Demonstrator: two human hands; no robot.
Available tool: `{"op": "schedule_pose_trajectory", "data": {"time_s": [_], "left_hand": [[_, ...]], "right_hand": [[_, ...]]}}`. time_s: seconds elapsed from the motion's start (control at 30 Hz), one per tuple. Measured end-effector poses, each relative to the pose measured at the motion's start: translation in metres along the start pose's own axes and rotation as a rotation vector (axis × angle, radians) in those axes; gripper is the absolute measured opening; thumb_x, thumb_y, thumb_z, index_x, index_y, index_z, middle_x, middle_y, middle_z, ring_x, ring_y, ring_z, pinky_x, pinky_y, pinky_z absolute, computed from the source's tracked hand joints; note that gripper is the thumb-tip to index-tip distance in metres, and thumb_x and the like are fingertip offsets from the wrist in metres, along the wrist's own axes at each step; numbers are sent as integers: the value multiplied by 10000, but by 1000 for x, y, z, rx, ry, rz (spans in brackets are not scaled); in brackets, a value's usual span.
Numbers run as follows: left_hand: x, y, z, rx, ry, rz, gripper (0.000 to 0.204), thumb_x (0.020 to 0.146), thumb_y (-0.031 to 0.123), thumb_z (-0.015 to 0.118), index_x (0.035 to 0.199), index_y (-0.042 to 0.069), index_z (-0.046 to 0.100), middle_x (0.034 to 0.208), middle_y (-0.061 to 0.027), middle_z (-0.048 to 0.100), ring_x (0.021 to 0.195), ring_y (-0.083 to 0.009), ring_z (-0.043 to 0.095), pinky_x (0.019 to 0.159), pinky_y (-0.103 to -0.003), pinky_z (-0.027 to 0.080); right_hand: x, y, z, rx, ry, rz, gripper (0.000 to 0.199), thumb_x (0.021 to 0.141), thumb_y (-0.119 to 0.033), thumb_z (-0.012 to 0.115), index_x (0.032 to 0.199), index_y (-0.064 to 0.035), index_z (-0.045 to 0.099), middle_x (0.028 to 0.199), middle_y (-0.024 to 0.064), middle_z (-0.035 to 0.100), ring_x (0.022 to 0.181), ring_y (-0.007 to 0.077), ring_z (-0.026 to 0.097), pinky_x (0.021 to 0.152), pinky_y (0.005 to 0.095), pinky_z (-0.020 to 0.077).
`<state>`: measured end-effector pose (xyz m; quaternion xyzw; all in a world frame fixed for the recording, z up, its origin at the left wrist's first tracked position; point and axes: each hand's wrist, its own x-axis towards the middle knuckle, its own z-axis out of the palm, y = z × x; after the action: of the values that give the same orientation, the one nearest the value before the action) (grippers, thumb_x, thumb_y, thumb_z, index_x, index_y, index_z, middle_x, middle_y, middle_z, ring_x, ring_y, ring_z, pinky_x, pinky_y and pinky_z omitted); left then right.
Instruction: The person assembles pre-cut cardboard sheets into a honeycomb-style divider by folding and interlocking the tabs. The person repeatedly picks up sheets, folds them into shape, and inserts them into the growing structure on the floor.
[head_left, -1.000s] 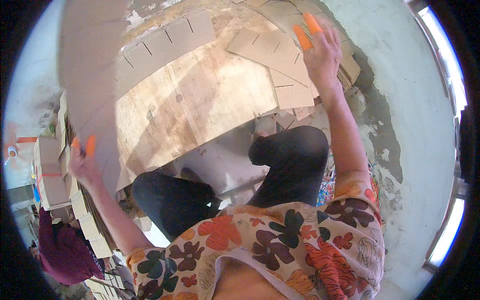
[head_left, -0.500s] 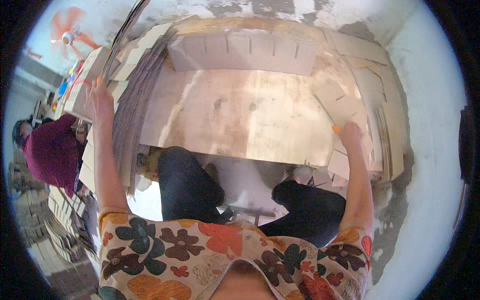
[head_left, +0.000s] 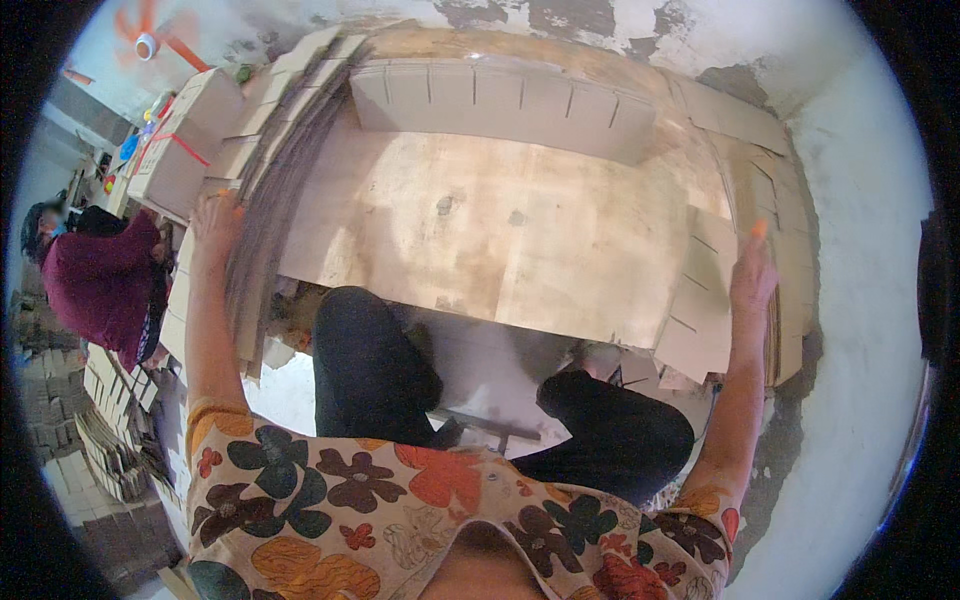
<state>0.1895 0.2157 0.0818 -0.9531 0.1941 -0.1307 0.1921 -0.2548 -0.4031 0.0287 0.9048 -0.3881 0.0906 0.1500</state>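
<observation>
Cardboard stack (head_left: 262, 215) against spread left fingers (head_left: 215, 215); right fingers (head_left: 752, 272) flat on cardboard sheets (head_left: 705, 300).

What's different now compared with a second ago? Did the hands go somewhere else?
The view swung back to centre on the wooden board. The left hand, out low at the side a second ago, now rests on the stack of flat cardboard sheets at the board's left. The right hand came down from the far sheets to the slotted cardboard pile on the right. The person stayed seated, knees under the board.

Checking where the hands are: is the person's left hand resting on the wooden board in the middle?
No, the left hand is on the cardboard stack beside the wooden board.
</observation>
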Motion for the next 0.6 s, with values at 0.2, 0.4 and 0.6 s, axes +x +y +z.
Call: {"op": "schedule_pose_trajectory", "data": {"time_s": [0.2, 0.4, 0.6], "left_hand": [[-6, 124, -77, -1112, 69, -39, 427, 804, 339, 667, 1103, 38, 621, 950, -71, 677, 875, -196, 626, 771, -323, 472], [-36, 302, -103, -2254, -657, 42, 317, 774, 132, 697, 1037, -27, 619, 899, -91, 664, 745, -139, 623, 622, -248, 498], [-19, 349, -98, -2398, -558, -197, 171, 711, 60, 761, 803, 28, 621, 719, -15, 615, 578, -75, 533, 517, -210, 422]], "right_hand": [[-2, -49, -88, 971, 401, 37, 394, 904, -163, 505, 1276, -38, 478, 1097, 169, 612, 913, 247, 624, 744, 334, 492], [-39, -159, -114, 1265, -106, 136, 491, 794, -74, 686, 1243, 15, 508, 978, 97, 629, 845, 142, 597, 762, 270, 487], [-71, -169, -81, 1513, -128, 180, 559, 777, -44, 698, 1288, -1, 476, 755, 20, 617, 620, 44, 497, 533, 196, 420]]}}
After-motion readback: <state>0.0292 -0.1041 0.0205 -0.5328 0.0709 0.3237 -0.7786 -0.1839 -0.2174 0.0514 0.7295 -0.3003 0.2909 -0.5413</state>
